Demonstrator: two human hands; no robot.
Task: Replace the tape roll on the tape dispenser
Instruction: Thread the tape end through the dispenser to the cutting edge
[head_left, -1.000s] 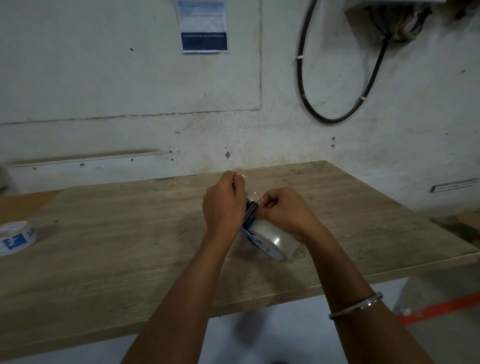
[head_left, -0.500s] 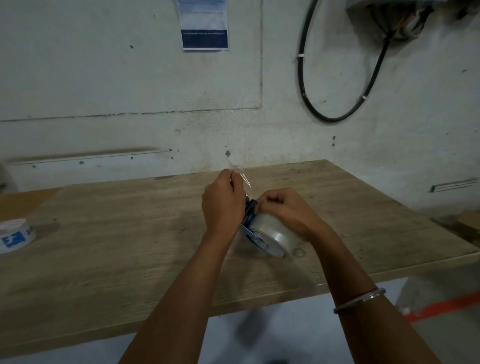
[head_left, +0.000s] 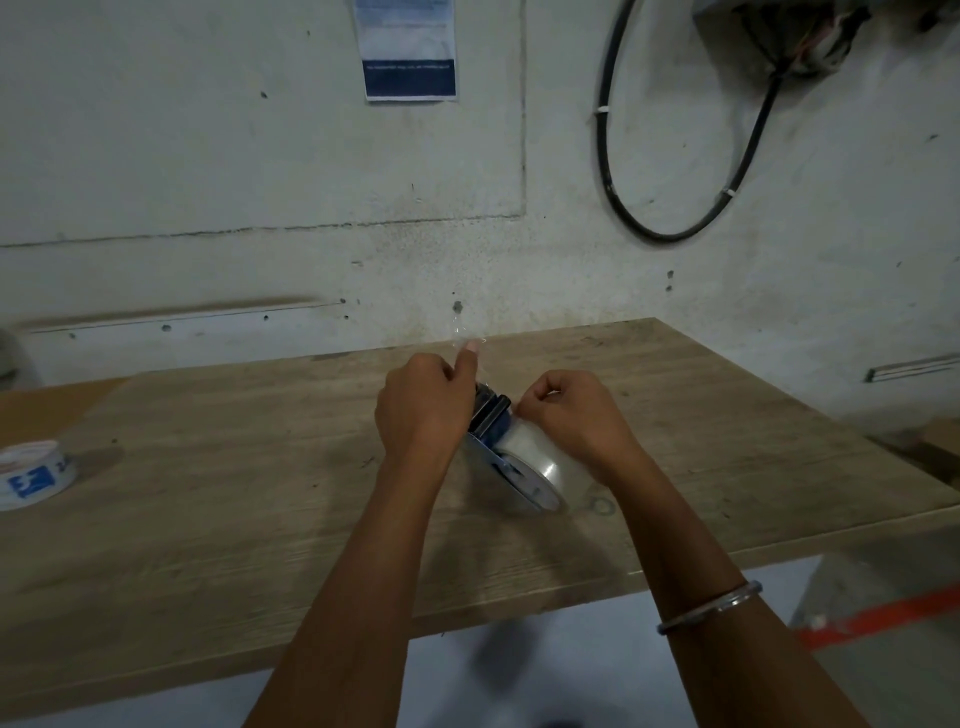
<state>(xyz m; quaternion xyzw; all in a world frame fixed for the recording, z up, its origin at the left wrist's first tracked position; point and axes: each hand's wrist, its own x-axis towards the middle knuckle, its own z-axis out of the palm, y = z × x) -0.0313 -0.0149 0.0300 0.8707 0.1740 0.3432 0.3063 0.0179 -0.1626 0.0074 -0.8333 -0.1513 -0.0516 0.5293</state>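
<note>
At mid-counter (head_left: 208, 519), the blue-framed tape dispenser (head_left: 491, 415) carrying a clear tape roll (head_left: 535, 462) lies between both hands: left hand (head_left: 421, 415) pinches the transparent tape end (head_left: 460, 332) upward, right hand (head_left: 566, 415) grips the roll.

1. Left hand (head_left: 422, 411): back of the hand faces the camera; fingers curled; thumb raised upward, pinching a clear strip with the fingertips.
2. Right hand (head_left: 574, 415): knuckles upward; fingers curled down and gripping; the fingertips themselves are hidden.
3. Forearms: both bare, entering from the lower edge and converging toward the centre.
4. Right wrist: bears a thin metal bangle (head_left: 709, 607).
5. The two hands lie close together, not touching.
</note>
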